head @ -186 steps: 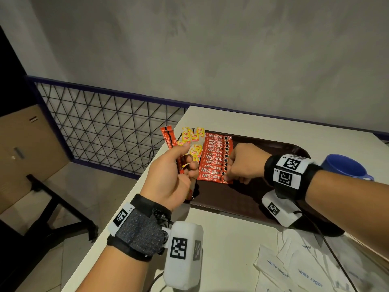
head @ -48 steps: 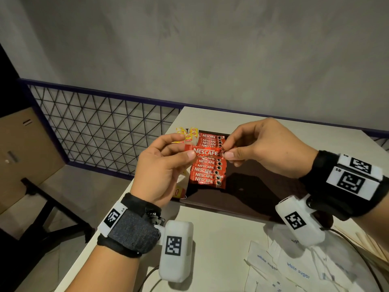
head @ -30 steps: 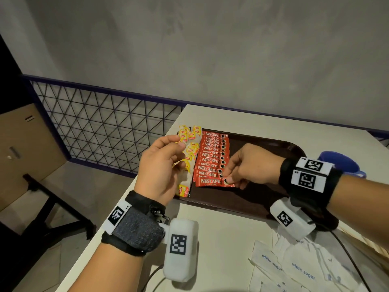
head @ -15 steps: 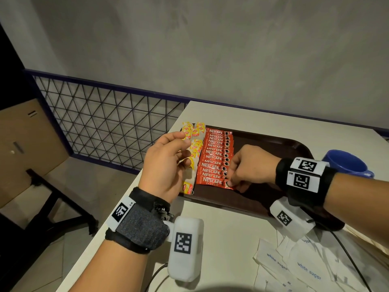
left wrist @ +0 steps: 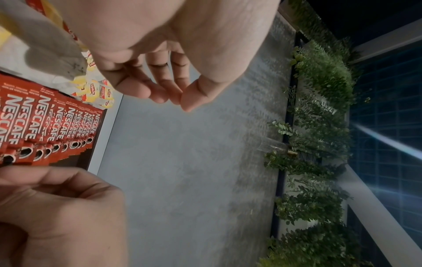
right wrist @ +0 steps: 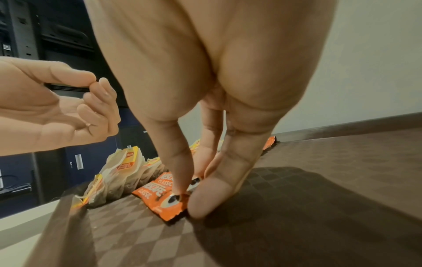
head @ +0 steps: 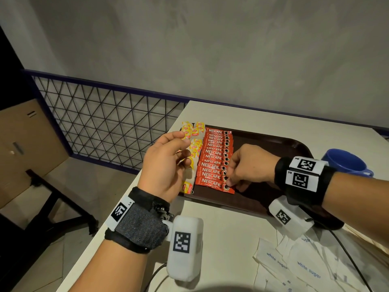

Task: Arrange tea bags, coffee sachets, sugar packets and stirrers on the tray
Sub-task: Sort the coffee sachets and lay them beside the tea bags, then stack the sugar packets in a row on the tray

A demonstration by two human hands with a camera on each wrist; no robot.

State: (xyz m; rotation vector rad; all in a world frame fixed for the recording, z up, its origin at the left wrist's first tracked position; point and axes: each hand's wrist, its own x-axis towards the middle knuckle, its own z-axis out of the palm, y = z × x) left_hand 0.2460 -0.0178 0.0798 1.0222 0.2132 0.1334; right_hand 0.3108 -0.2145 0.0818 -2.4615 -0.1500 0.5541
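A brown tray (head: 273, 144) holds a column of overlapping red Nescafe coffee sachets (head: 214, 157) and, to their left, a column of yellow-tagged tea bags (head: 194, 131). My right hand (head: 228, 180) is on the right end of the nearest sachet (head: 210, 183). The right wrist view shows that hand (right wrist: 189, 200) with its index tip on top of the sachet (right wrist: 160, 195) and its thumb against the sachet's end. My left hand (head: 185, 144) hovers above the tea bags with fingers loosely curled. It holds nothing in the left wrist view (left wrist: 164, 94).
White sugar packets (head: 294, 266) lie loose on the table at the near right. A blue mug (head: 347, 163) stands right of the tray. Thin tan sticks (head: 366, 243) show at the right edge. The table's left edge drops to a floor behind a mesh railing (head: 105, 123).
The sachet both hands held above the tray 1.6 s ago now lies at the near end of the column under my right fingers. My left hand let go and stays raised.
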